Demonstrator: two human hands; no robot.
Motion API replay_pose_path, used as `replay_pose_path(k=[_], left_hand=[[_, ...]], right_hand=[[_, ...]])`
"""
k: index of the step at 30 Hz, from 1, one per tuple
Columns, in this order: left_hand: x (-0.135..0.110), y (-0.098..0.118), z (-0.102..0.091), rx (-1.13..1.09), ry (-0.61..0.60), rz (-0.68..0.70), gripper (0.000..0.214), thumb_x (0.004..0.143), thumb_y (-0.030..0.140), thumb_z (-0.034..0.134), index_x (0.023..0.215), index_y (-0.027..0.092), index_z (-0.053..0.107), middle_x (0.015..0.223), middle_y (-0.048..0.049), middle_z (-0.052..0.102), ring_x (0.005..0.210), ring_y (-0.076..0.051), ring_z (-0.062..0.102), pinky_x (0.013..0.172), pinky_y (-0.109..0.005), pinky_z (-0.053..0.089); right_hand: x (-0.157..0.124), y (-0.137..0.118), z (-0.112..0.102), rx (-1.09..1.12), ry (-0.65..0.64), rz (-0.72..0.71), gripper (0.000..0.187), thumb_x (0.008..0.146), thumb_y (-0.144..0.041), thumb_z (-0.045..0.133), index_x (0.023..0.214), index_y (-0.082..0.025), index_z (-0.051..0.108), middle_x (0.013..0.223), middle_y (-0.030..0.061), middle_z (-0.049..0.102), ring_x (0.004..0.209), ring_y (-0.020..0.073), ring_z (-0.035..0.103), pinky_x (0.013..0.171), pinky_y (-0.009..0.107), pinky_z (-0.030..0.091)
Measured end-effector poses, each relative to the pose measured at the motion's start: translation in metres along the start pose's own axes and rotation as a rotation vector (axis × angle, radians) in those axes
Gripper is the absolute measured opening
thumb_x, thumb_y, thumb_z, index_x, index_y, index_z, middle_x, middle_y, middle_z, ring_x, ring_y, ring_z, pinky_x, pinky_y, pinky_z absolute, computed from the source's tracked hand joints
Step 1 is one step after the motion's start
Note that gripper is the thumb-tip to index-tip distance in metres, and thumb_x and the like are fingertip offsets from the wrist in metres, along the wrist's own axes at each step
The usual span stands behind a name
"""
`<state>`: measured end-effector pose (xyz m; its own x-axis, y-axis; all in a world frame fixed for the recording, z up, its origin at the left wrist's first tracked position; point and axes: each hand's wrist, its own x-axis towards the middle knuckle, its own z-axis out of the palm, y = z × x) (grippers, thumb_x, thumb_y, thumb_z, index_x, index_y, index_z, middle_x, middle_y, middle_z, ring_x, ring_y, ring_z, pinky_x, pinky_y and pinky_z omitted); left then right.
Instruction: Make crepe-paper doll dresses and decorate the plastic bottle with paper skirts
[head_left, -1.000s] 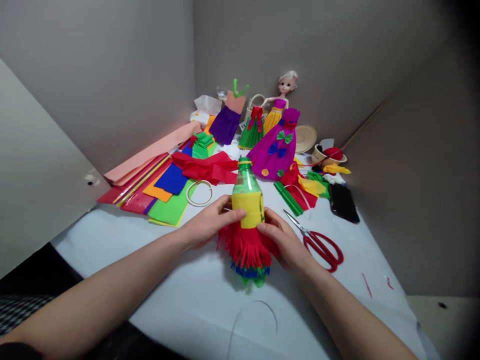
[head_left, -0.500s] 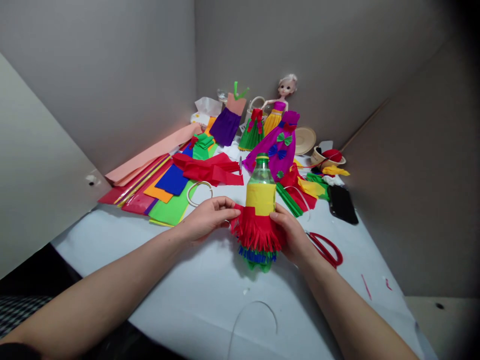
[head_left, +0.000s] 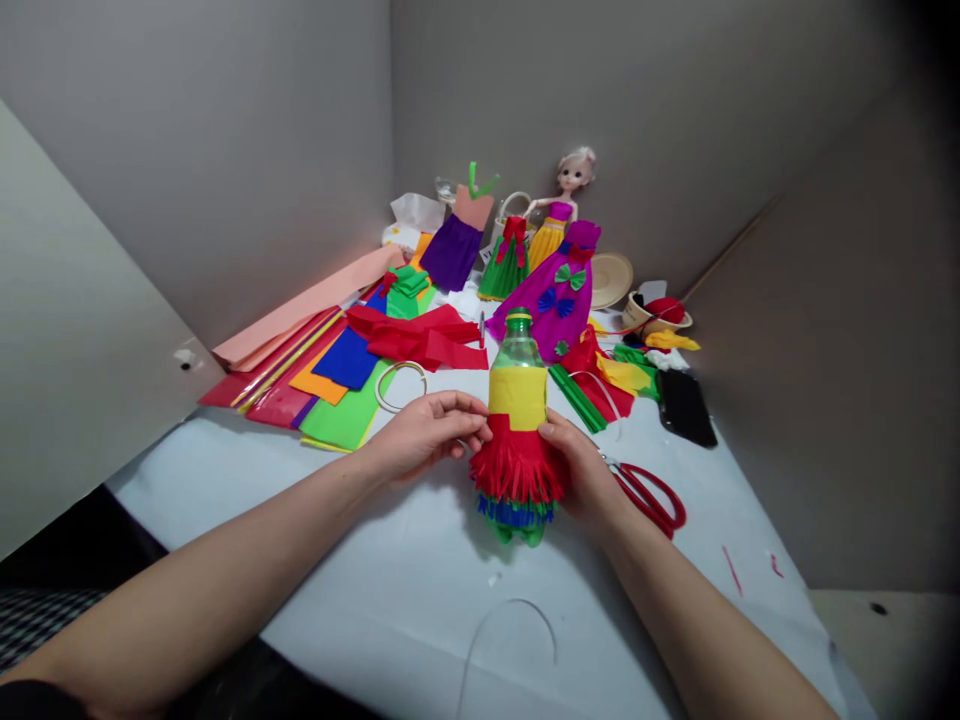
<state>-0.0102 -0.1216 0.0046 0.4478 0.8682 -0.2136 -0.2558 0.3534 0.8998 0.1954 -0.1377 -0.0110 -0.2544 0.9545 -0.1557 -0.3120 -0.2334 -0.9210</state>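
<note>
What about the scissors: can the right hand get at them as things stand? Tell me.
Likely yes: the scissors lie close beside the right hand, one red handle uncovered, but that hand would first have to leave the bottle.

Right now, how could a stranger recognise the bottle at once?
On the table, find the left hand and the right hand. Between them stands the bottle. Unlike the magenta dress behind it, it has a yellow band above a red fringe and a blue fringe.
</note>
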Motion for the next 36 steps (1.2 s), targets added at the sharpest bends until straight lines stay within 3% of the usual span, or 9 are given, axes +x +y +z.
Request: replay_pose_path(k=[6,8,11,14,17,23,28,33,36], left_hand=[[0.002,-0.005,-0.002,0.206,0.079,0.081,0.034,0.072,0.035,0.080,0.088,0.018,0.056,0.060,0.0069,0.057,0.049,-0.005,0.046,0.048,-0.019,0.032],[0.003,-0.006,-0.003,0.162,0.051,0.069,0.036,0.071,0.036,0.082,0.094,0.018,0.060,0.077,0.0011,0.065,0.062,-0.008,0.056,0.056,-0.021,0.040],[0.003,-0.008,-0.002,-0.018,-0.092,0.024,0.046,0.068,0.037,0.083,0.105,0.016,0.065,0.110,-0.0102,0.069,0.094,-0.018,0.066,0.081,-0.029,0.049],[0.000,-0.010,0.001,-0.139,-0.184,-0.042,0.051,0.065,0.038,0.085,0.107,0.014,0.067,0.113,-0.0143,0.070,0.106,-0.025,0.065,0.094,-0.035,0.047],[-0.002,-0.012,0.003,-0.151,-0.160,-0.058,0.051,0.064,0.036,0.085,0.106,0.014,0.067,0.113,-0.0146,0.071,0.112,-0.028,0.064,0.094,-0.035,0.048],[0.001,-0.015,0.000,-0.135,-0.051,-0.053,0.047,0.071,0.025,0.079,0.114,0.015,0.062,0.116,-0.0135,0.070,0.100,-0.024,0.069,0.086,-0.032,0.053],[0.007,-0.013,-0.007,-0.225,0.025,-0.007,0.032,0.077,0.021,0.073,0.107,0.012,0.064,0.097,-0.0087,0.074,0.085,-0.018,0.070,0.081,-0.028,0.055],[0.013,-0.011,-0.013,-0.283,0.087,0.066,0.031,0.078,0.020,0.071,0.107,0.014,0.063,0.097,-0.0058,0.073,0.082,-0.016,0.070,0.078,-0.028,0.057],[0.016,-0.008,-0.015,-0.336,0.138,0.065,0.028,0.077,0.018,0.071,0.103,0.013,0.063,0.094,-0.0056,0.074,0.081,-0.016,0.070,0.079,-0.028,0.058]], right_hand=[[-0.004,-0.002,0.005,0.031,-0.049,0.022,0.035,0.079,-0.036,0.064,0.108,-0.018,0.063,0.103,0.0071,0.073,0.089,0.0235,0.069,0.083,0.034,0.052],[-0.006,-0.003,0.007,0.039,-0.079,0.023,0.036,0.081,-0.037,0.063,0.110,-0.018,0.064,0.106,0.0076,0.073,0.092,0.0241,0.069,0.086,0.035,0.052],[-0.010,-0.005,0.010,0.036,-0.112,0.048,0.037,0.082,-0.041,0.061,0.109,-0.017,0.067,0.108,0.0086,0.073,0.096,0.0250,0.068,0.090,0.036,0.051],[-0.011,-0.005,0.011,0.028,-0.145,0.085,0.036,0.081,-0.041,0.061,0.105,-0.016,0.069,0.104,0.0081,0.074,0.095,0.0246,0.068,0.093,0.037,0.050],[-0.008,-0.003,0.008,-0.054,-0.155,0.112,0.033,0.081,-0.040,0.061,0.101,-0.016,0.071,0.097,0.0063,0.074,0.090,0.0229,0.066,0.089,0.035,0.049],[0.004,0.006,-0.010,-0.359,-0.042,0.047,0.031,0.083,-0.044,0.063,0.100,-0.019,0.070,0.084,0.0010,0.069,0.075,0.0159,0.059,0.072,0.029,0.044],[0.014,0.004,-0.020,-0.438,0.086,-0.015,0.030,0.083,-0.048,0.063,0.098,-0.023,0.069,0.092,0.0027,0.070,0.086,0.0171,0.063,0.072,0.028,0.044],[-0.010,-0.018,-0.014,-0.681,0.020,-0.131,0.027,0.083,-0.039,0.066,0.104,-0.022,0.066,0.106,0.0053,0.069,0.094,0.0184,0.064,0.085,0.033,0.048],[-0.042,-0.030,-0.009,-0.959,-0.124,-0.202,0.028,0.087,-0.036,0.064,0.113,-0.024,0.065,0.109,0.0067,0.067,0.096,0.0196,0.063,0.085,0.035,0.050]])
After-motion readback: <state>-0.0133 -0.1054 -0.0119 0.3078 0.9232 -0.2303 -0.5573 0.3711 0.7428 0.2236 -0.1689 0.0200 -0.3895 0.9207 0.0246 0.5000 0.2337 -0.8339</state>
